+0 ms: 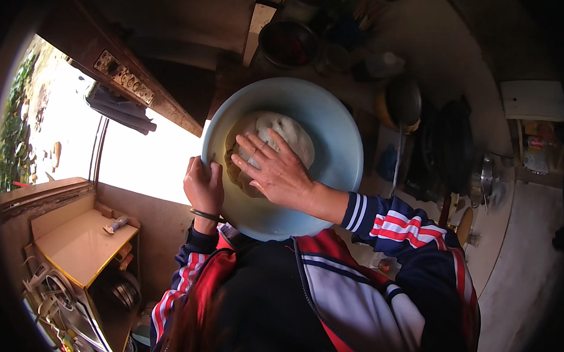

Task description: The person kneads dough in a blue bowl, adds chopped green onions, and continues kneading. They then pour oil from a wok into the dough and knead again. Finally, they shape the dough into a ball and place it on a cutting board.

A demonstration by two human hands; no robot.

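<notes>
A large pale-blue basin (339,131) stands close in front of my body. In it lies a rounded mass of pale dough (293,130), its surface dented in places. My left hand (204,185) grips the basin's left rim, thumb on the inner side. Over the dough, palm down and fingers spread, is my right hand (275,169). It hides part of the dough, and I cannot tell how firmly it touches. Bits of dough cling to its fingers.
Beyond the basin sit a dark bowl (288,43) and jars. To the right are a pan (403,103) and a dark wok (451,144). A shelf unit (84,243) with a razor-like tool (116,224) stands lower left, by a bright opening (142,162).
</notes>
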